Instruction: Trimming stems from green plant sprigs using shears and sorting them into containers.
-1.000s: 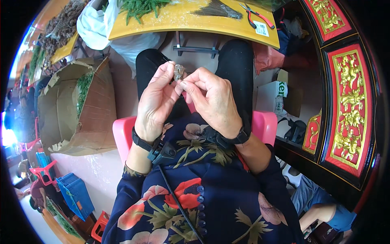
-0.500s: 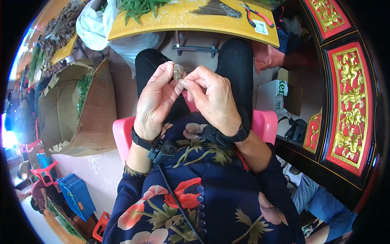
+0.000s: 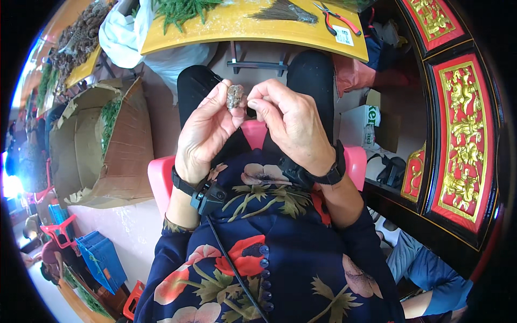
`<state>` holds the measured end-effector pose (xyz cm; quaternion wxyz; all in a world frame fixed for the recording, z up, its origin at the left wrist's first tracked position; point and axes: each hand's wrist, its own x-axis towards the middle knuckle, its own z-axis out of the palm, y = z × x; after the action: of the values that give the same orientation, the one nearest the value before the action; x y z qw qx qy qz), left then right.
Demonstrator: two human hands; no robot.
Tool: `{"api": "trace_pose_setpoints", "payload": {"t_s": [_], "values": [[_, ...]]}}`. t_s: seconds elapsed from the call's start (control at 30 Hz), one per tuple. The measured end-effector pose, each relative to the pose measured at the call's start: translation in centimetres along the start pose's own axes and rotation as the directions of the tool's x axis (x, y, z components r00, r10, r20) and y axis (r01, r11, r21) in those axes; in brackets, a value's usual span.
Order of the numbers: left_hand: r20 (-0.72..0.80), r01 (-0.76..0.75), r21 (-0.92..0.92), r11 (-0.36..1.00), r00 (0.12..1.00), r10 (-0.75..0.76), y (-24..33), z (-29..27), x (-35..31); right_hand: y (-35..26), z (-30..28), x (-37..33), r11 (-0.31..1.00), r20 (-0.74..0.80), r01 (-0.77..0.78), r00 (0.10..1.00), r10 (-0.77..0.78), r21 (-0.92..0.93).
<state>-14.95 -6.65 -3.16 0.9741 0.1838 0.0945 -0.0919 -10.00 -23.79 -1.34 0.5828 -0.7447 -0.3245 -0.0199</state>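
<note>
A small brown pine cone (image 3: pixel 235 97) is pinched between the thumb and fingers of my left hand (image 3: pixel 200 132), held up above my lap between my knees. Just to its right, my right hand (image 3: pixel 299 126) has thumb and forefinger pressed together beside the cone. Whatever may be in that pinch is too small to make out. Beyond my knees, a yellow table (image 3: pixel 237 36) carries a bundle of thin dark wires (image 3: pixel 283 12), red-handled pliers (image 3: pixel 353 25) and a green artificial sprig (image 3: pixel 186 9).
A large open cardboard box (image 3: pixel 126 145) with greenery stands at my left, near a blue crate (image 3: pixel 102 261). White plastic bags (image 3: pixel 124 35) hang by the table's left end. A carved red-and-gold panel (image 3: pixel 463 140) rises at right; another person's sleeve (image 3: pixel 452 282) shows lower right.
My right hand has drawn slightly right, away from the pine cone, its thumb and forefinger still pinched. The left hand keeps hold of the cone, which is turned a little.
</note>
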Motion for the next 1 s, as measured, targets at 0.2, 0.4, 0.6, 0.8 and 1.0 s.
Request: {"api": "trace_pose_setpoints", "payload": {"t_s": [0.2,0.4,0.6,0.8,1.0], "values": [[-0.05,-0.046,-0.002,0.999,0.998,0.046,-0.1,-0.1,0.1,0.4,1.0,-0.3,0.998,-0.002,-0.032,0.999,0.032,0.052],[0.013,-0.007,0.011,1.0,1.0,0.007,-0.1,0.4,0.0,0.3,-0.3,0.2,0.999,0.009,-0.038,0.999,0.038,0.028],[0.103,-0.06,0.137,0.989,0.994,0.046,0.0,0.4,0.0,-0.3,-0.7,0.4,0.983,-0.019,0.116,0.993,-0.12,-0.141],[0.089,-0.069,0.229,0.971,0.995,0.05,0.3,0.2,0.0,-0.8,-1.4,0.5,0.936,0.007,0.239,0.969,-0.246,-0.259],[0.152,-0.156,0.326,0.932,0.982,0.111,0.5,-0.2,0.1,-0.7,-1.1,0.4,0.931,0.022,0.25,0.967,-0.253,-0.265]]}}
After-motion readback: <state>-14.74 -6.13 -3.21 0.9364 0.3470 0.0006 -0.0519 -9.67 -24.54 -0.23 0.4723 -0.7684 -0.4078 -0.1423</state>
